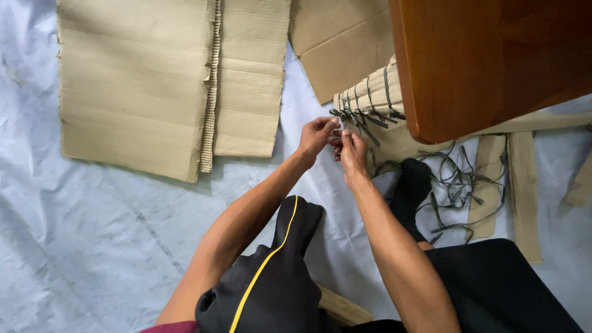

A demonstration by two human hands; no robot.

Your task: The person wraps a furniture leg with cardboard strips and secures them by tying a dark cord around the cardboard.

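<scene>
My left hand [317, 134] and my right hand [351, 151] meet at the corner of a stack of cardboard strips [370, 98] bound with dark green ties. Both hands pinch the loose ends of one green tie [338, 128] between fingertips. The tie ends stick out in a row along the stack's edge. The rest of the stack is hidden under a brown wooden table top [481, 61].
Flat sheets of corrugated cardboard [142, 80] lie on the white plastic floor sheet [92, 234] at left. A heap of loose green ties [459, 185] and cardboard strips [524, 191] lies at right. My dark-clothed knees are at the bottom.
</scene>
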